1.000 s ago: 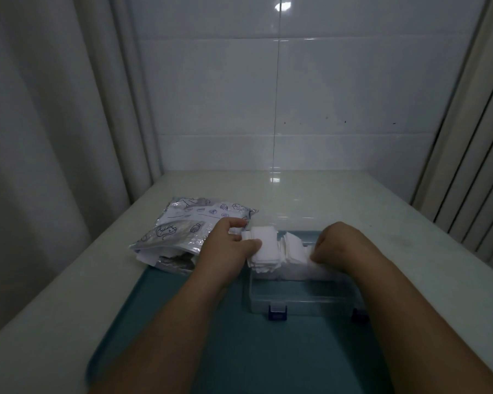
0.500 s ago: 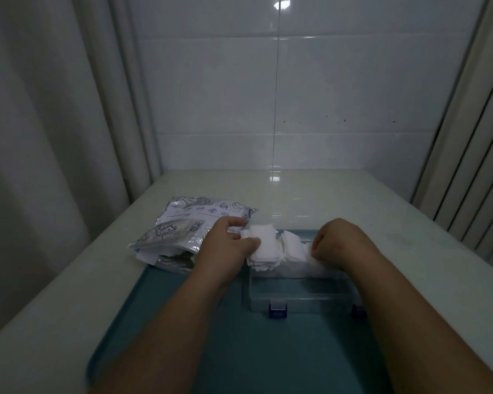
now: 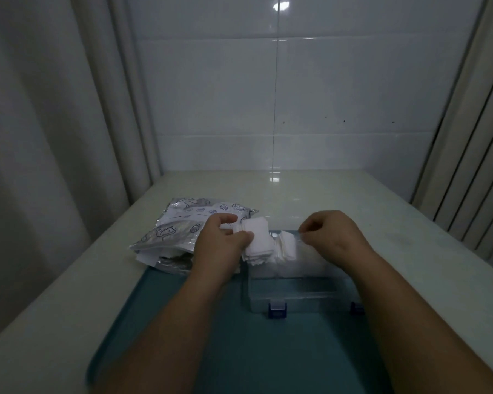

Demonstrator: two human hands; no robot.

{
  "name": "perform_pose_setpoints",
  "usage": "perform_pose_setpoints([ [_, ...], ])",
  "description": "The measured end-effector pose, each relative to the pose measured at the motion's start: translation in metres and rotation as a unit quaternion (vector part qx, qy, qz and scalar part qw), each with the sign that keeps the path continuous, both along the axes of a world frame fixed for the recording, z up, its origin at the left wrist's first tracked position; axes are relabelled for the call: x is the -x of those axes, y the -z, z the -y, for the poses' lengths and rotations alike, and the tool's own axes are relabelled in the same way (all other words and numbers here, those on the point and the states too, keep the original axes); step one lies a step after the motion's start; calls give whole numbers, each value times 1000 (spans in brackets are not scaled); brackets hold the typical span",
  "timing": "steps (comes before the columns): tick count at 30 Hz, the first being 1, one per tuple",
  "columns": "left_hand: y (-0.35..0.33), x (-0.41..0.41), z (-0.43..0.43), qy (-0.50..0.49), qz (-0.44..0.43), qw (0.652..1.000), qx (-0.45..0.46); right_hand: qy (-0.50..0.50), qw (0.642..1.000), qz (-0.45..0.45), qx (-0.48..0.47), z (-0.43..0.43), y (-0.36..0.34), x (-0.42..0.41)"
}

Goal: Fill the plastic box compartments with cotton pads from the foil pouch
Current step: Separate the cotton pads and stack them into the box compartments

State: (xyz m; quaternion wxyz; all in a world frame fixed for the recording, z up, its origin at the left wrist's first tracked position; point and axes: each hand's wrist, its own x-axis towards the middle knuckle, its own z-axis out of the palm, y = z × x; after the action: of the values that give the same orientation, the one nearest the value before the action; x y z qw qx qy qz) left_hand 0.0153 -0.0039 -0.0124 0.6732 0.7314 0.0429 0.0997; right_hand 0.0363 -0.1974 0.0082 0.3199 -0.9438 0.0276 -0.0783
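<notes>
Right grip (image 3: 333,237) has come up off the pads (image 3: 286,247) in the box (image 3: 296,297): 1 s ago it pressed down on them, now it hovers just above, fingers curled, nothing visible in it. Left grip (image 3: 222,243) is unchanged, thumb and fingers round a stack (image 3: 258,240) at the box's far-left corner, just beside the pouch (image 3: 182,223). My read: 1 batch seated, the next ready to go in. The far row shows white fill and the near row looks see-through, so I'd call it partway. Pads are thin, square, white and soft; the stack's edges fan unevenly, so it'll likely shed if the hold loosens. Box is clear rigid plastic with 2 blue latches (image 3: 277,308) on its near edge, on a teal tray (image 3: 168,336) on a pale glossy worktop (image 3: 69,280). Pouch is crinkled silver foil with line prints, lying flat.
</notes>
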Motion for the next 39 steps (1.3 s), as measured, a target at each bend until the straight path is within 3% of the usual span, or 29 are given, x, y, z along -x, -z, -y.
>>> perform_pose_setpoints([
  [2, -1, 0, -1, -14, 4, 1000, 14, -57, 996, 23, -62, -5, -2, 10],
  [5, -2, 0, -1, -22, 9, 999, 27, -118, 992, -27, -36, -11, 1, 12],
  [12, -5, 2, 2, -21, 5, 999, 24, -107, 993, -53, 3, -21, 10, 4],
  [18, -4, 2, 4, -27, 4, 998, 53, -127, 992, -19, 3, -18, 10, 6],
  [23, -10, 5, 4, -21, 38, 991, 127, -110, 980, 80, -142, -14, -4, 13],
  [26, -12, 8, 4, -2, 31, 987, 158, -146, 960, 60, -233, -21, -10, 21],
  [28, -12, 8, 2, 28, 19, 988, 154, -168, 962, 26, -215, -27, -9, 25],
  [32, -15, 10, -5, 52, -3, 994, 91, -138, 976, 46, -164, -31, -11, 25],
  [34, -19, 12, -5, 47, -3, 997, 53, -137, 978, 36, -156, -30, -13, 26],
  [39, -21, 21, 3, -9, 51, 997, 63, -194, 975, -42, -98, -35, -16, 33],
])
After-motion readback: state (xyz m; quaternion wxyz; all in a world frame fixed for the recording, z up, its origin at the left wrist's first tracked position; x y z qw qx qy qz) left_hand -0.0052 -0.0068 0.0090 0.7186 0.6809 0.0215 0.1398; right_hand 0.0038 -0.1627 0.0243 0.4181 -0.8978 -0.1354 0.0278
